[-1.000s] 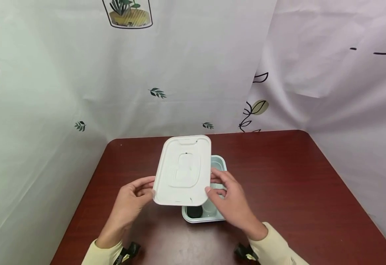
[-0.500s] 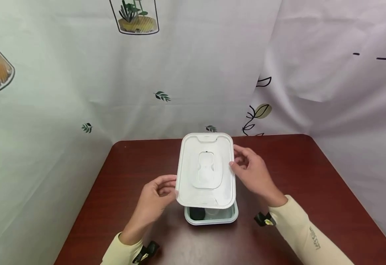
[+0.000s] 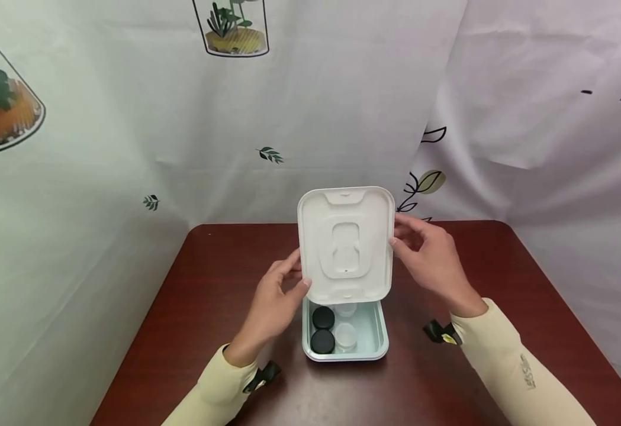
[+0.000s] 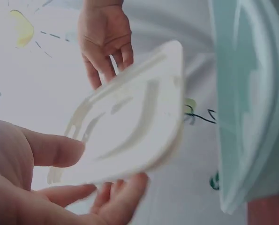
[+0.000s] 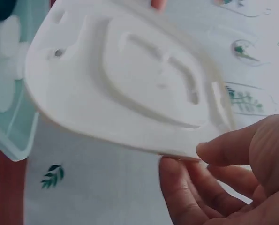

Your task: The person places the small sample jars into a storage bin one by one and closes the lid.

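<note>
A white rectangular plastic lid [image 3: 346,245] is held tilted up above a pale blue-green box [image 3: 372,331]. My left hand [image 3: 275,302] pinches its left edge near the lower corner, thumb on the near face. Higher on the opposite edge, my right hand [image 3: 433,260] grips it between thumb and fingers, as the lid [image 5: 139,84] in the right wrist view also shows. Inside the box stand round containers: black-topped ones [image 3: 323,341] in a left column and translucent whitish ones [image 3: 346,336] beside them. The raised lid hides the box's far part.
The box rests on a dark red-brown table [image 3: 465,266] with rounded far corners. Behind it hangs a pale cloth [image 3: 342,118] printed with leaves and plant jars. Black straps [image 3: 262,377] are on both wrists.
The lid has moved right over the box, then risen and tipped more upright, uncovering the near part with the round containers. Both hands kept hold of it; the right hand moved farther up its edge.
</note>
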Demonstrator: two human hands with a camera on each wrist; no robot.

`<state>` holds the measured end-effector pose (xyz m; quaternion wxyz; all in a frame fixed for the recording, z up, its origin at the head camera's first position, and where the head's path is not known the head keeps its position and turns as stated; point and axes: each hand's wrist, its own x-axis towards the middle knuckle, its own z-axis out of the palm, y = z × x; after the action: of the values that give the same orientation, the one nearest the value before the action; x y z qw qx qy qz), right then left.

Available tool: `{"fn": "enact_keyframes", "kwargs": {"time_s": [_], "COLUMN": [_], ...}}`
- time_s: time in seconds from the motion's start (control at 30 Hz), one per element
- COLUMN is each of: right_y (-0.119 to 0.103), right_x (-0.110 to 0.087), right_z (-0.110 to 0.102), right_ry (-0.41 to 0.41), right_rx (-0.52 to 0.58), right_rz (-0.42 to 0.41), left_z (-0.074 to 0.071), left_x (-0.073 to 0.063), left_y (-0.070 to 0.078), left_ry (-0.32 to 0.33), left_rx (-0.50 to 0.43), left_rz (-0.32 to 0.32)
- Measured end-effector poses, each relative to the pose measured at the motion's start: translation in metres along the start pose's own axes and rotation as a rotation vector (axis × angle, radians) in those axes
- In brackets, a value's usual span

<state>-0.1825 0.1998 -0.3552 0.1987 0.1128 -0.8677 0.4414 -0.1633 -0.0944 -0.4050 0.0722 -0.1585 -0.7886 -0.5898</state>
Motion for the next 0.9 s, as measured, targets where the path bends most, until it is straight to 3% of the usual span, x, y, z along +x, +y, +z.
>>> {"fn": "enact_keyframes", "kwargs": {"time_s": [0.13, 0.23, 0.33, 0.47, 0.53, 0.63, 0.77, 0.9], "right_y": [-0.008, -0.014, -0.019, -0.023, -0.023, -0.021, -0.016, -0.012], "right_x": [-0.008, -0.013, -0.017, -0.023, -0.027, -0.035, -0.046, -0.06], "right_z": [-0.007, -0.011, -0.014, -0.015, -0.014, -0.01, -0.001, 0.012], "right_ry": [0.004, -0.017, -0.068, -0.143, -0.162, -0.187, -0.233, -0.278], "right_rx": [-0.011, 0.043, 0.183, 0.381, 0.396, 0.377, 0.336, 0.215], "right_rz": [0.012, 0.021, 0.03, 0.028, 0.024, 0.013, -0.037, -0.07], "left_z": [0.003, 0.001, -0.004, -0.008, -0.009, -0.008, -0.005, 0.001], "left_x": [0.005, 0.008, 0.009, 0.01, 0.009, 0.007, 0.002, -0.006], "left_y": [0.011, 0.017, 0.022, 0.026, 0.025, 0.023, 0.018, 0.012], "left_ry": [-0.011, -0.007, -0.034, -0.082, -0.105, -0.135, -0.167, -0.168], "left_rx": [0.017, -0.011, -0.118, -0.296, -0.337, -0.286, -0.137, 0.008], "left_rz": [-0.018, -0.011, -0.015, -0.067, -0.092, -0.081, 0.017, 0.062]}}
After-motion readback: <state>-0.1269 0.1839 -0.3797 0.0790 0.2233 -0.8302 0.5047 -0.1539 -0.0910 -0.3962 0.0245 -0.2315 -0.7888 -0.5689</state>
